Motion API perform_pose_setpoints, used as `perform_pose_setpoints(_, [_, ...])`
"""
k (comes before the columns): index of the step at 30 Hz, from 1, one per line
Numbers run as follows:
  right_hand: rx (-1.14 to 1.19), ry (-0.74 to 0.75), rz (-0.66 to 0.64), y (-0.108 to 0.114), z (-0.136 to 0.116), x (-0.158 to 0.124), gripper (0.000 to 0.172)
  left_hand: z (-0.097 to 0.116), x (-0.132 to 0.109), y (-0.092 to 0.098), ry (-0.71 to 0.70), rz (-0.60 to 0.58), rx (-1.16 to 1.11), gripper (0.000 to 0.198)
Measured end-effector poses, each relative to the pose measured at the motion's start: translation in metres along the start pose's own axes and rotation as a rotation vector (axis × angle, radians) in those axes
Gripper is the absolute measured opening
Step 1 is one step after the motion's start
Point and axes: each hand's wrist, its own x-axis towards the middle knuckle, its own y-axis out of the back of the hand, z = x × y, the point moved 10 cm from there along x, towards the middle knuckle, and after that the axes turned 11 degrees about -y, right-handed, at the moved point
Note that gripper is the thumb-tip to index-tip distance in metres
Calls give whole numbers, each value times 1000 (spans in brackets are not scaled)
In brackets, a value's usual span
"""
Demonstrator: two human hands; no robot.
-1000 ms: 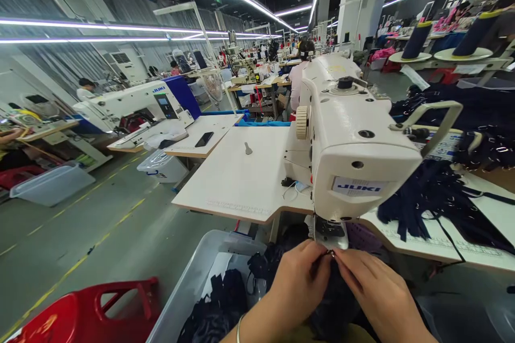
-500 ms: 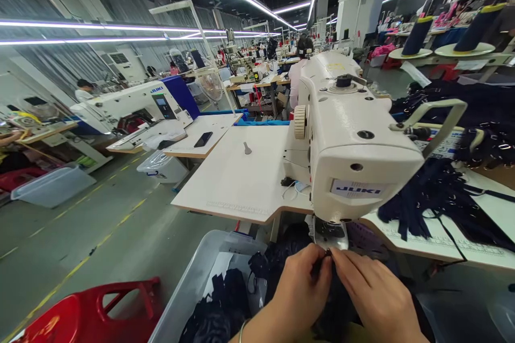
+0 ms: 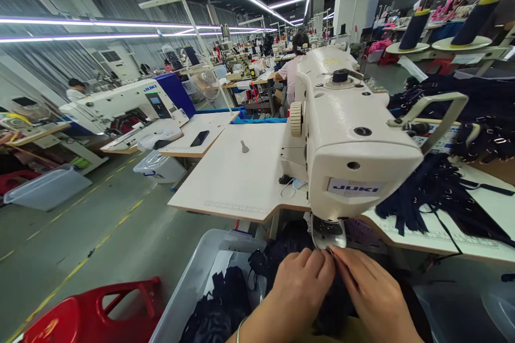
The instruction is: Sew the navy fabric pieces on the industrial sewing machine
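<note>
Head view, left hand (image 3: 301, 285) and right hand (image 3: 373, 290) pinching small piece (image 3: 330, 250), direction and long axis hidden

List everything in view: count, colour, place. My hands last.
Near machine: 1, white, centre right
Far machine: 1, white-blue, left
Table: 1, white, beside near machine
Metal piece: 1, grey, on table
Phone: 1, dark, beside far machine
Large thread cones: 2, navy, upper right
Straps: uncounted, navy, right
Near bin: 1, translucent, lower centre
Cloth: uncounted, navy, in near bin
Stool: 1, red, lower left
Co-worker: 1, pink top, beyond near machine
Farther off: too much to list
Small piece: 1, dark, below near machine
Left hand: 1, bare, at small piece
Right hand: 1, bare, at small piece
</note>
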Motion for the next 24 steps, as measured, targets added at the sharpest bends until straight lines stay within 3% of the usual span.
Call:
perform_pose_setpoints(3, [55, 21, -40, 0, -3, 2, 26, -3, -3, -5, 62, -4, -21, 30])
perform_pose_setpoints(5, [109, 0, -133, -4, 1, 2, 29, -8, -6, -7, 127, 10, -33, 24])
perform_pose_setpoints(9, [209, -177, -336, -18, 24, -3, 37, -9, -6, -7, 136, 18, -60, 10])
perform_pose_setpoints(14, [224, -212, -260, -11, 34, -4, 20, -6, -5, -14, 128, -39, -114, 11])
perform_pose_setpoints(18, [180, -385, -190, -4, 52, -3, 11, -6, -3, -9, 162, 50, -192, 19])
perform_pose_setpoints(24, [242, -385, -320, -15, 55, -6, 15, -7, -3, -3, 132, 114, -246, 15])
